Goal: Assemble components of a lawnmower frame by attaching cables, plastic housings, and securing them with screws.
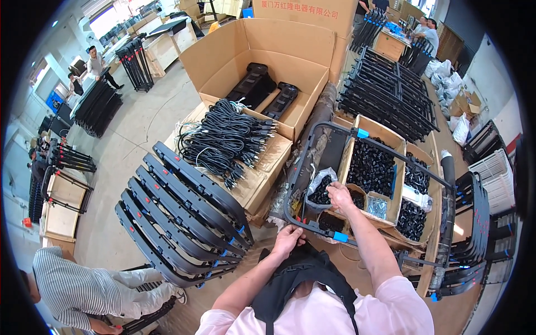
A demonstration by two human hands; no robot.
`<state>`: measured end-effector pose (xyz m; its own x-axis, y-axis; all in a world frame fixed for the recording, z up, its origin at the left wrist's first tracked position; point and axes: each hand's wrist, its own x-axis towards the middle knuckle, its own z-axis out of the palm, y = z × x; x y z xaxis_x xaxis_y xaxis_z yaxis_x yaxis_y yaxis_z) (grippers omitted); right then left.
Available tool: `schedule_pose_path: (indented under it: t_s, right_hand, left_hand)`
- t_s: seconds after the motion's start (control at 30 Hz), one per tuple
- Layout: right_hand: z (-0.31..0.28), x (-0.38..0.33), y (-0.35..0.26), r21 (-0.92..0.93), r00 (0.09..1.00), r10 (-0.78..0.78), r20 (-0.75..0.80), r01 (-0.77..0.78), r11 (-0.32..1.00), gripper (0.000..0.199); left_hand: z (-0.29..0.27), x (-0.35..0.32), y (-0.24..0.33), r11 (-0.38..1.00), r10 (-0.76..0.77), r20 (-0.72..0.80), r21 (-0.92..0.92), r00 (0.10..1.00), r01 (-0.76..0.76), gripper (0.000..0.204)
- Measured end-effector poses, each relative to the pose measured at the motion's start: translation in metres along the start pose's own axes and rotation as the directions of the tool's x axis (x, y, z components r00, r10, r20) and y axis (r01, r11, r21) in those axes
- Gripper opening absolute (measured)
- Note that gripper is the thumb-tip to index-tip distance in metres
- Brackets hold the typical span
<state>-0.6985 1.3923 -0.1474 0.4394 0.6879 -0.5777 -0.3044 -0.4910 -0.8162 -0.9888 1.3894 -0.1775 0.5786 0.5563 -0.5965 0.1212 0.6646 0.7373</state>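
My left hand grips the near bar of a black tubular metal frame, close to a blue clip on that bar. My right hand reaches through the frame into a clear plastic bag of small black parts, fingers closed among them; what it pinches is too small to tell. Beside the bag stands an open cardboard box of black plastic caps, with a small bag of screws lying in front of it.
A row of long black curved panels leans at my left. Coiled black power cords lie on a cardboard box, and a big open carton holds black bases. Stacked black frames sit at the back right. A person in a striped shirt crouches lower left.
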Motion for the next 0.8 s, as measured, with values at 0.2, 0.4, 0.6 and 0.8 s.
schedule_pose_path:
  t_s: [0.2,0.4,0.6,0.8]
  right_hand:
    - [-0.007,-0.01,-0.005,0.203,0.992,0.053,0.115,-0.076,0.976,0.025]
    - [0.016,-0.052,-0.023,0.31,0.959,0.071,0.276,-0.158,0.937,0.021]
    - [0.045,-0.093,-0.004,-0.231,0.914,-0.187,0.361,0.282,0.931,0.028]
    - [0.06,-0.12,-0.007,-0.583,0.875,-0.205,0.439,0.451,0.676,0.03]
  left_hand:
    - [0.014,-0.008,0.007,0.996,0.08,-0.127,-0.019,0.989,-0.083,0.016]
    - [0.012,-0.007,-0.008,0.958,0.264,-0.18,-0.066,0.947,-0.28,0.015]
    - [0.015,-0.013,-0.006,0.952,0.285,-0.141,-0.073,0.948,-0.297,0.009]
    - [0.002,-0.018,0.003,0.904,0.093,0.041,-0.423,0.995,-0.067,0.022]
